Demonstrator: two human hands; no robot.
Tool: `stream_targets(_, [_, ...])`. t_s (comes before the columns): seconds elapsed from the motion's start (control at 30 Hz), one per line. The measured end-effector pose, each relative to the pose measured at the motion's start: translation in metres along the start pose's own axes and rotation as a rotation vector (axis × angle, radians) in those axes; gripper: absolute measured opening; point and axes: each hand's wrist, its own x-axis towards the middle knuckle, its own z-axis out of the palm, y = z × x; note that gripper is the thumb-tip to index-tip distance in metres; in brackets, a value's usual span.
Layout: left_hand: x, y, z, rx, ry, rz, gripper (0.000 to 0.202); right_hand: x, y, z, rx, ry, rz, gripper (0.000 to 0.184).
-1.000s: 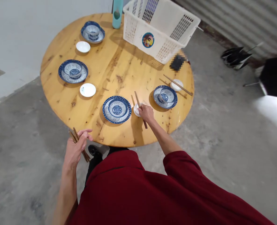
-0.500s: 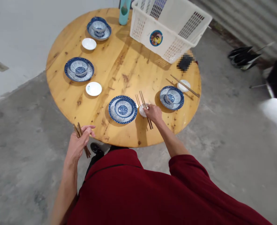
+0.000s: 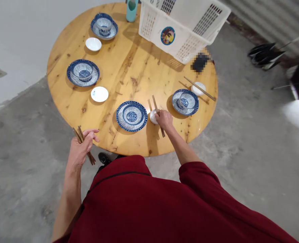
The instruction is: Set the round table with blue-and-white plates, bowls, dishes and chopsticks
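My right hand [image 3: 164, 120] rests on a pair of brown chopsticks [image 3: 155, 103] that lie across a small white dish [image 3: 152, 116], its fingers curled over them. To the left of that dish sits a blue patterned plate with a bowl [image 3: 131, 116]. My left hand [image 3: 81, 149] hangs off the near-left edge of the round wooden table [image 3: 129, 72], closed round a bundle of brown chopsticks [image 3: 84, 145].
Three more blue plate-and-bowl sets [image 3: 185, 101] [image 3: 83, 72] [image 3: 104, 26] stand around the table, each with a small white dish [image 3: 99, 94] nearby; the right one has chopsticks [image 3: 199, 88] laid across. A white plastic basket [image 3: 183, 25] and a teal bottle [image 3: 131, 8] stand at the back. Concrete floor surrounds.
My right hand has set the pair of chopsticks straighter across the small white dish. My left hand has barely shifted with its bundle. The view has moved a little.
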Motion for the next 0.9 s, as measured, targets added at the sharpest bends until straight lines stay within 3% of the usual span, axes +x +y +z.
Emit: stream_targets(0.9, [0.004, 0.005, 0.01, 0.034, -0.006, -0.012, 0.038, 0.004, 0.0, -0.005, 0.016, -0.045, -0.074, 0.035])
